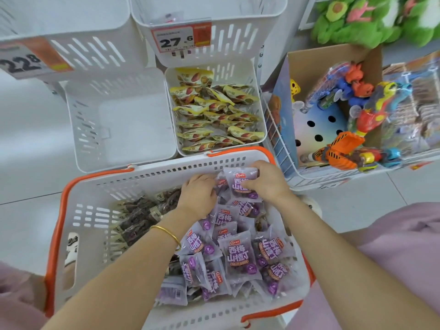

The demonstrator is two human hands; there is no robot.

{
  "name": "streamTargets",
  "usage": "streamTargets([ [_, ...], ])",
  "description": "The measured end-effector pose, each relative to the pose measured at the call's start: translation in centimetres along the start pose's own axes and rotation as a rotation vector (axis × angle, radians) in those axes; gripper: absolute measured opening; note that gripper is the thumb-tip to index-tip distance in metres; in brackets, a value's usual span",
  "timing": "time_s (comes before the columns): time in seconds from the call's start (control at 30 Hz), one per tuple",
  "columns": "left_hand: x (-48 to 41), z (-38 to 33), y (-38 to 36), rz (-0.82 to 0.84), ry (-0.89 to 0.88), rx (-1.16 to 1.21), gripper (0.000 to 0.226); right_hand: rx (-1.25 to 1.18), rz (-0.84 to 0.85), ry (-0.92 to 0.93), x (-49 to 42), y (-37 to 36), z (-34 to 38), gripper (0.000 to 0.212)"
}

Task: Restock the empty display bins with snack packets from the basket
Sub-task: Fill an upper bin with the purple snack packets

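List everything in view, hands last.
basket: one, white with orange rim, nearest.
purple packets: many, purple, basket's right side.
dark packets: several, brown, basket's left side.
empty bin: one, white, beyond basket, left.
yellow packets: many, yellow, bin right of it.
price tags: two, white-orange, upper bins.
toy box: one, cardboard, right, holding colourful toys.
plush toys: several, green, top right.
left hand: one, curled onto purple packets.
right hand: one, pinching a purple packet.

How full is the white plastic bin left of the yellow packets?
Empty: the white slotted plastic bin shows only its bare floor, no packets inside.
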State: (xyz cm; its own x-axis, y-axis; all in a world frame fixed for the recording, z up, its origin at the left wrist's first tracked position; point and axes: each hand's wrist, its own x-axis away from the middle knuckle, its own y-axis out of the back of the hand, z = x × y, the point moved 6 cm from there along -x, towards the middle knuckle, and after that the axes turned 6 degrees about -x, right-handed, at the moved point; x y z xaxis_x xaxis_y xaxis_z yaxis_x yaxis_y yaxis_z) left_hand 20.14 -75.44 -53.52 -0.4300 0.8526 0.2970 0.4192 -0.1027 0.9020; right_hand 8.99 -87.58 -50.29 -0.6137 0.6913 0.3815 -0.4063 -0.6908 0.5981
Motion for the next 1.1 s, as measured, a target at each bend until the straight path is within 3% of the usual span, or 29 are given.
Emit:
streamTargets([
  [0.17, 2.5, -0.3, 4.9, -0.254, -0.044, 0.351, 0.031, -0.242, 0.130, 0.046, 1.2, 1.4, 1.2, 0.017],
  [0.33, 4.9, 0.3, 9.5, -0.398, 0.000, 0.608, 0.031, -0.438, 0.271, 0.133, 3.4, 1.7, 4.9, 0.019],
  [0.5, 6.8, 0.6, 12.4, -0.357, 0.014, 0.968, 0.031, -0.653, 0.375, 0.205, 5.3, 1.0, 8.2, 0.018],
  [0.67, 8.1, 0.4, 14.2, -0.355, 0.036, 1.231, 0.028, -1.027, 0.382, 0.200, 6.8, 1.0, 11.1, 0.021],
  [0.83, 9.2, -1.7, 15.7, -0.324, -0.094, 1.027, 0.056, -1.044, 0.252, 0.284, 7.3, 1.4, 13.6, 0.021],
  [0.9, 9.3, -1.7, 16.6, -0.365, -0.104, 0.991, 0.060, -0.974, 0.210, 0.300, 7.3, 2.1, 14.4, 0.032],
  [1.0, 8.7, -1.0, 18.3, -0.358, -0.139, 0.893, 0.062, -0.730, 0.302, 0.360, 7.2, 3.8, 15.9, 0.060],
  [1.1, 7.8, -1.3, 20.0, -0.316, -0.245, 0.816, 0.060, -0.510, 0.450, 0.372, 6.6, 5.2, 17.8, 0.068],
])
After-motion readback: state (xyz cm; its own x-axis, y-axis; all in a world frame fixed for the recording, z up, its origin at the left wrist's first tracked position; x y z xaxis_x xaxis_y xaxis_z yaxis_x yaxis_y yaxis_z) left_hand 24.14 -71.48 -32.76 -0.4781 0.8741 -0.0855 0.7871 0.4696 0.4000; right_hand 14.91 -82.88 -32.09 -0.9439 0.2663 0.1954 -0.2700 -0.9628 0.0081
